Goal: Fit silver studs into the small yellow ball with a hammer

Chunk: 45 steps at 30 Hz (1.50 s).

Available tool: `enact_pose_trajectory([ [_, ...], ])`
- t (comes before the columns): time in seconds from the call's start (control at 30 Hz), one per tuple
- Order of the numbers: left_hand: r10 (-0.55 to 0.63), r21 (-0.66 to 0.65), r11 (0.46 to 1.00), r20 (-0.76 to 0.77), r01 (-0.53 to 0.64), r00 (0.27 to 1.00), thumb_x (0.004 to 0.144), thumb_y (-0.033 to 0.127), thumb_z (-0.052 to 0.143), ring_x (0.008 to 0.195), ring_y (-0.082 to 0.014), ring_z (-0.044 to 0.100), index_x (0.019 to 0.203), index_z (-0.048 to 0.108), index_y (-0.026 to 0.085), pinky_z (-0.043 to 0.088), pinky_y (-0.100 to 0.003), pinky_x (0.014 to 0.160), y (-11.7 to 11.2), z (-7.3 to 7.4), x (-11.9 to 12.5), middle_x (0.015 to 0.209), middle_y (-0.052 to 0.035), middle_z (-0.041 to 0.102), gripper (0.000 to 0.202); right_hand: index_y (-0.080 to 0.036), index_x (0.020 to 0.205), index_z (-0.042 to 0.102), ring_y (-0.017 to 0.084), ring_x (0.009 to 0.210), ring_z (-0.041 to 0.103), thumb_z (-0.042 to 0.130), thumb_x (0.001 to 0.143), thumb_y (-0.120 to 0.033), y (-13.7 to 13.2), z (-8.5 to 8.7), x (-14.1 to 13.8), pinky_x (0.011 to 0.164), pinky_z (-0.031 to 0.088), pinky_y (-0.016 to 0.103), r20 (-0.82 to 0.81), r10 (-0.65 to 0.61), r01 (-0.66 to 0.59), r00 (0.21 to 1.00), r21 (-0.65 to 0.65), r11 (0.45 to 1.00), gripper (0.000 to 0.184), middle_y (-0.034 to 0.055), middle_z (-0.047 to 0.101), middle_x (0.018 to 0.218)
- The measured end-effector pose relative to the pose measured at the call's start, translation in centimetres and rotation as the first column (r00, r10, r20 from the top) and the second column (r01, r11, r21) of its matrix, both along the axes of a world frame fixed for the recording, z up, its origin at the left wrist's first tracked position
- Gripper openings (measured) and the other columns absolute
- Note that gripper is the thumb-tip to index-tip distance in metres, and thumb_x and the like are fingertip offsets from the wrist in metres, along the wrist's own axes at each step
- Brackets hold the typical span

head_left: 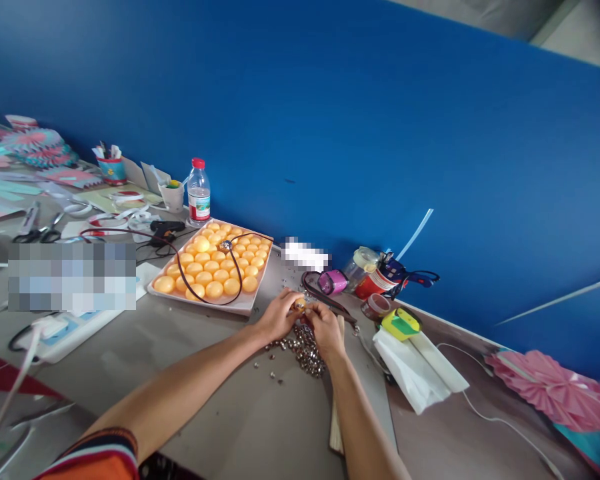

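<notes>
Orange sleeve (103, 463) at lower left; at centre, pinches yellowish piece (300, 305) between left hand (281, 316) and right hand (325, 328); could lose it among metal bits (307, 353) by loosening

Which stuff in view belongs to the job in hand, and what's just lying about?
Apparently in the job:
yellow-orange piece, held by left hand and right hand
small silvery pieces
probably orange balls in tray

Likely lying about:
red-capped bottle
scissors
pink folded paper
</notes>
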<state>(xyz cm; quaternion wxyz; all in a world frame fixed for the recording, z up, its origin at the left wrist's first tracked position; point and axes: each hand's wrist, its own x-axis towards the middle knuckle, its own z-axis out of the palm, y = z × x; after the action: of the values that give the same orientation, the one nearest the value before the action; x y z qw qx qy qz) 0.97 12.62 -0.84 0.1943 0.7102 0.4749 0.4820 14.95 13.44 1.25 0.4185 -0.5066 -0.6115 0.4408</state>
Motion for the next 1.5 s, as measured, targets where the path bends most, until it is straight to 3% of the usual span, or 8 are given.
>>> enact_pose_trajectory([
  [0.27, -0.012, -0.007, 1.000, -0.015, 0.012, 1.000, 0.081, 0.020, 0.052, 0.089, -0.0191, 0.055, 0.107, 0.055, 0.013, 0.045, -0.032, 0.081, -0.2, 0.0, 0.0, 0.094, -0.0085, 0.055, 0.027, -0.022, 0.066, 0.062, 0.019, 0.060, 0.058, 0.053, 0.068, -0.028, -1.0, 1.8, -0.3, 0.063, 0.043, 0.030, 0.168, -0.066, 0.058, 0.984, 0.053, 0.997, 0.011, 0.0004, 0.065, 0.060],
  [0.6, -0.023, -0.022, 1.000, -0.034, 0.022, 0.999, 0.075, 0.010, 0.051, 0.091, -0.0194, 0.054, 0.104, 0.055, 0.015, 0.046, -0.033, 0.082, -0.2, 0.1, 0.3, 0.095, -0.0078, 0.056, 0.030, -0.021, 0.073, 0.057, 0.018, 0.068, 0.057, 0.054, 0.066, -0.030, 0.1, -0.3, -0.3, 0.065, 0.045, 0.028, 0.067, -0.069, 0.064, 0.995, 0.084, 0.994, 0.012, 0.0013, 0.063, 0.071],
  [0.7, -0.026, -0.034, 0.999, -0.001, 0.026, 1.000, 0.076, 0.013, 0.053, 0.092, -0.0194, 0.055, 0.105, 0.055, 0.018, 0.046, -0.034, 0.084, -0.1, 0.2, 0.3, 0.096, -0.0071, 0.056, 0.029, -0.021, 0.073, 0.056, 0.018, 0.065, 0.056, 0.053, 0.068, -0.032, 0.0, 0.1, -0.2, 0.063, 0.043, 0.028, 0.105, -0.091, 0.081, 0.990, 0.096, 0.992, 0.013, 0.0009, 0.062, 0.068],
  [0.8, -0.021, -0.065, 0.998, 0.090, 0.027, 0.996, 0.077, 0.018, 0.054, 0.093, -0.0182, 0.055, 0.107, 0.055, 0.019, 0.046, -0.033, 0.084, 0.1, 0.3, 0.0, 0.101, -0.0071, 0.056, 0.030, -0.020, 0.077, 0.058, 0.018, 0.068, 0.056, 0.050, 0.073, -0.034, -0.3, 0.9, 0.0, 0.065, 0.042, 0.028, 0.204, -0.171, 0.122, 0.964, 0.230, 0.965, 0.017, 0.0025, 0.064, 0.072],
  [0.93, 0.087, -0.138, 0.989, 0.194, -0.060, 0.977, 0.077, 0.023, 0.056, 0.095, -0.0186, 0.056, 0.109, 0.053, 0.017, 0.048, -0.033, 0.083, 0.4, 0.4, -0.4, 0.106, -0.0088, 0.056, 0.032, -0.017, 0.084, 0.061, 0.021, 0.086, 0.055, 0.050, 0.077, -0.028, -0.5, 0.4, 0.2, 0.079, 0.038, 0.032, 0.487, -0.163, -0.053, 0.858, 0.400, 0.915, 0.017, 0.0076, 0.063, 0.087],
  [1.13, 0.160, -0.178, 0.977, 0.228, -0.120, 0.961, 0.075, 0.020, 0.056, 0.098, -0.0191, 0.056, 0.107, 0.053, 0.016, 0.048, -0.034, 0.085, 0.6, 0.5, -0.4, 0.107, -0.0088, 0.058, 0.032, -0.021, 0.097, 0.063, 0.025, 0.094, 0.052, 0.057, 0.077, -0.031, -0.7, -1.0, -0.2, 0.084, 0.033, 0.035, 0.775, -0.027, -0.325, 0.631, 0.295, 0.899, 0.024, 0.0099, 0.061, 0.097],
  [1.33, 0.147, -0.188, 0.977, 0.230, -0.104, 0.962, 0.075, 0.021, 0.055, 0.097, -0.0189, 0.057, 0.109, 0.053, 0.016, 0.048, -0.034, 0.085, 0.6, 0.2, -0.3, 0.108, -0.0088, 0.059, 0.034, -0.020, 0.080, 0.064, 0.022, 0.088, 0.055, 0.049, 0.081, -0.021, -0.5, -0.6, -0.4, 0.079, 0.033, 0.031, 0.790, 0.030, -0.345, 0.613, 0.234, 0.909, 0.015, 0.0071, 0.065, 0.086],
  [1.5, 0.134, -0.188, 0.978, 0.239, -0.090, 0.962, 0.076, 0.022, 0.055, 0.099, -0.0196, 0.057, 0.108, 0.053, 0.016, 0.048, -0.034, 0.085, 0.7, 0.3, -0.4, 0.107, -0.0091, 0.059, 0.033, -0.022, 0.092, 0.064, 0.022, 0.094, 0.054, 0.057, 0.077, -0.028, -0.9, -0.3, -0.5, 0.086, 0.029, 0.034, 0.744, 0.123, -0.406, 0.657, 0.211, 0.889, 0.018, 0.0054, 0.064, 0.097],
])
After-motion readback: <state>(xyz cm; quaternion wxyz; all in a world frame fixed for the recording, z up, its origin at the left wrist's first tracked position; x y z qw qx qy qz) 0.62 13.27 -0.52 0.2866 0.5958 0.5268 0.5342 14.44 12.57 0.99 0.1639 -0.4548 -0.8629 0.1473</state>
